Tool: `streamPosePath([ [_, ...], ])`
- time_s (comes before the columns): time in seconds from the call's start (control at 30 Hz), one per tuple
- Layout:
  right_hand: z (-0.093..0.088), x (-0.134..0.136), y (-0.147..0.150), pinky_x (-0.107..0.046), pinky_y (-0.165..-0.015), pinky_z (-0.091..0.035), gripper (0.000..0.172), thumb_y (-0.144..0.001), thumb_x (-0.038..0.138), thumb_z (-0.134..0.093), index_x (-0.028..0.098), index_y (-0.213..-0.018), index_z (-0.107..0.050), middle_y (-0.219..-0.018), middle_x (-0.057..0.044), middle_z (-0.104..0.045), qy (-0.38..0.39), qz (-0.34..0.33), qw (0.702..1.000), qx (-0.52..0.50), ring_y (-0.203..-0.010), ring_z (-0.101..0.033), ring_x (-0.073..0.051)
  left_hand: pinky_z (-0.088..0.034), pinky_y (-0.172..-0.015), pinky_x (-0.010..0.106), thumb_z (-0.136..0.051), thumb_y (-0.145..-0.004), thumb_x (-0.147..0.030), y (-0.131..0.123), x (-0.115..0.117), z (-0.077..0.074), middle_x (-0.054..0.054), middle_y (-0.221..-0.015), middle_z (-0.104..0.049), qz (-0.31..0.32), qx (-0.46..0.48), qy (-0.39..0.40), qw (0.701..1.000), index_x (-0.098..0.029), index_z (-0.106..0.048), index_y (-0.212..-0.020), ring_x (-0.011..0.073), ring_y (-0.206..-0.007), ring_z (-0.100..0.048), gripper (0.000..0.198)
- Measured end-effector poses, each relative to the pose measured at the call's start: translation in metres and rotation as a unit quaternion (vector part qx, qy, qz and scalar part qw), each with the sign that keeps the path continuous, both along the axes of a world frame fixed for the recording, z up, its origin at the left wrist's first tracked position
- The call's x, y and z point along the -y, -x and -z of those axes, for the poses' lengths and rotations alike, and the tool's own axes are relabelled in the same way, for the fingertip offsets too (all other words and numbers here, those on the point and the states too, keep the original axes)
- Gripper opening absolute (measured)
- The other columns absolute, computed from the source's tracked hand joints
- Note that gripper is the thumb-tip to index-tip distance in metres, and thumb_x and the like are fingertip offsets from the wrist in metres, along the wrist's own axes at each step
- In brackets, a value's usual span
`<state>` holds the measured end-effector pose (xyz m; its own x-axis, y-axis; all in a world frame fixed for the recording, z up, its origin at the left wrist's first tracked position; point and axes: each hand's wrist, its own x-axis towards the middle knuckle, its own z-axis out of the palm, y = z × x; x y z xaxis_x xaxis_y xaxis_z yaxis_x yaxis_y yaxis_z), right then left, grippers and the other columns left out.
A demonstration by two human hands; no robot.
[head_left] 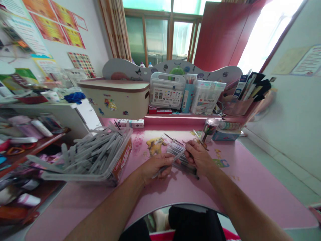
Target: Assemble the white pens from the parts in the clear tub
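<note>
My left hand [156,167] is closed round a slim grey pen [168,164] that slants up to the right. My right hand [199,157] is closed on a bundle of pens [179,155] lying on the pink desk [250,187], and a thin stick pokes out above its fingers. Both hands meet at the bundle in the desk's middle. A clear plastic box [100,157] heaped with several grey pens stands just left of my left hand.
A cream storage bin [117,97] and clear marker cases [167,90] line the raised back shelf. A small jar [209,130] and tape rolls [229,125] stand behind my right hand. Cluttered shelves [27,140] fill the left side; a white wall [296,117] is at right.
</note>
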<state>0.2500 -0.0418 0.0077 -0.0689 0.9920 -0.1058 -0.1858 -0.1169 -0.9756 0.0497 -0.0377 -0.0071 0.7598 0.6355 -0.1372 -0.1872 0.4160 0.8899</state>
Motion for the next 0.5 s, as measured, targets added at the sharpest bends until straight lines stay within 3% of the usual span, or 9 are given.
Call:
streamPosePath([
  [0.17,-0.002,-0.013,-0.014,-0.013,-0.03,-0.024,0.035,-0.068,0.038,-0.077,0.021,-0.077,-0.048,-0.057,0.007,-0.056,-0.08,0.155,0.981,-0.088,-0.038,-0.038,-0.004,-0.034,-0.039,0.016,-0.067,-0.074,-0.024,-0.002,0.001,-0.001,-0.003,-0.054,-0.057,-0.052,0.008,0.03,0.998,-0.016,-0.053,-0.088,0.0058,-0.037,-0.042,0.021],
  [0.33,-0.004,-0.016,-0.02,-0.014,-0.033,-0.026,0.029,-0.068,0.029,-0.076,0.022,-0.081,-0.05,-0.057,0.007,-0.056,-0.103,0.199,0.965,-0.136,-0.039,-0.039,-0.004,-0.033,-0.039,0.016,-0.065,-0.076,-0.02,-0.002,0.005,-0.003,-0.001,-0.073,-0.06,-0.046,0.029,0.039,0.998,-0.018,-0.049,-0.09,0.0034,-0.039,-0.041,0.021],
  [0.5,-0.008,-0.015,-0.022,-0.014,-0.031,-0.026,0.026,-0.068,0.025,-0.073,0.022,-0.078,-0.05,-0.054,0.008,-0.053,-0.101,0.247,0.956,-0.121,-0.038,-0.038,-0.004,-0.033,-0.041,0.016,-0.066,-0.079,-0.023,0.001,0.006,-0.004,-0.001,-0.07,-0.058,-0.024,0.016,0.027,0.999,-0.018,-0.048,-0.094,0.0043,-0.043,-0.042,0.025],
])
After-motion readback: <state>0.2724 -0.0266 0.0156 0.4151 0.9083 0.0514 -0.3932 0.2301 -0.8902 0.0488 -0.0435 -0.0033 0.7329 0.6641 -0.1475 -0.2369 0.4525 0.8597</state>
